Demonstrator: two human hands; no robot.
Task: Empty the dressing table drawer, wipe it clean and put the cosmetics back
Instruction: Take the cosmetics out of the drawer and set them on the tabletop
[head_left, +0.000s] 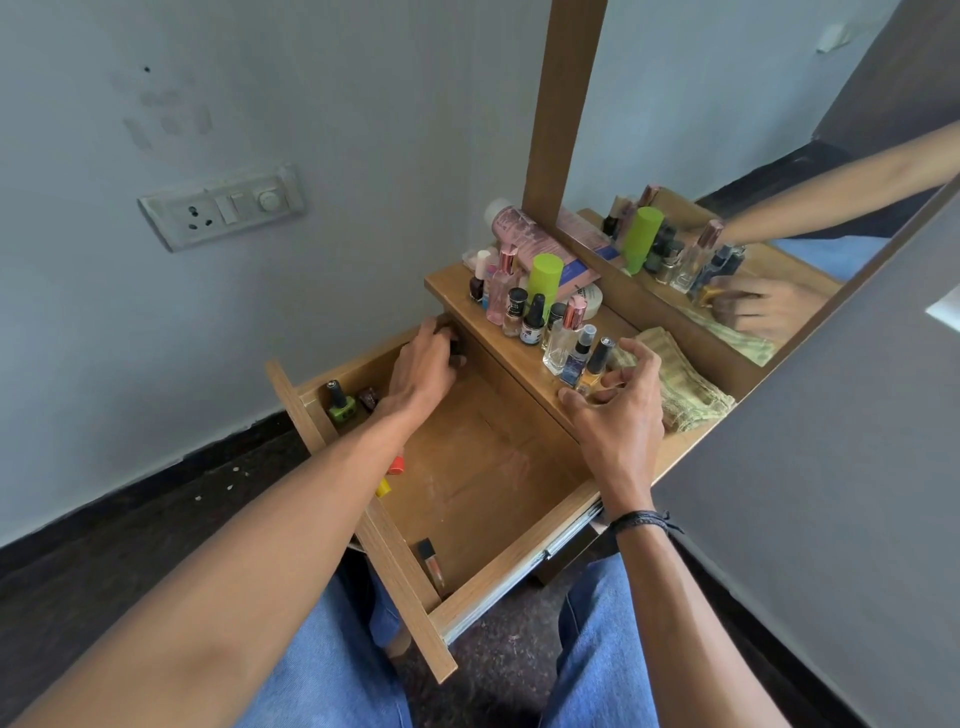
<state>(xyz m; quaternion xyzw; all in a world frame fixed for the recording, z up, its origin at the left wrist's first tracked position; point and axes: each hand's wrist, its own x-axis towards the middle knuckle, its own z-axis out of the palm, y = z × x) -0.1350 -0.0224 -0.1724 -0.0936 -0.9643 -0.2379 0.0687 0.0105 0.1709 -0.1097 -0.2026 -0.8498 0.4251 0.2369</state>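
The wooden drawer (483, 467) is pulled out over my lap, its bottom dusty. My left hand (423, 364) reaches into its far left corner, fingers curled around a small dark item (457, 347) that is mostly hidden. Still in the drawer are a green nail polish (340, 406), a dark bottle (369, 397), an orange item (397, 463), a yellow item (383, 487) and a lip gloss tube (431, 564). My right hand (618, 405) hovers at the tabletop's front edge, fingers spread beside a yellow nail polish (589, 378), apparently not touching it.
Several bottles crowd the tabletop (467, 296), among them a green-capped one (545, 275), a pink can (519, 228) and a clear perfume bottle (561, 348). A folded greenish cloth (685, 389) lies by the mirror (727, 156). A wall socket (223, 208) is on the left.
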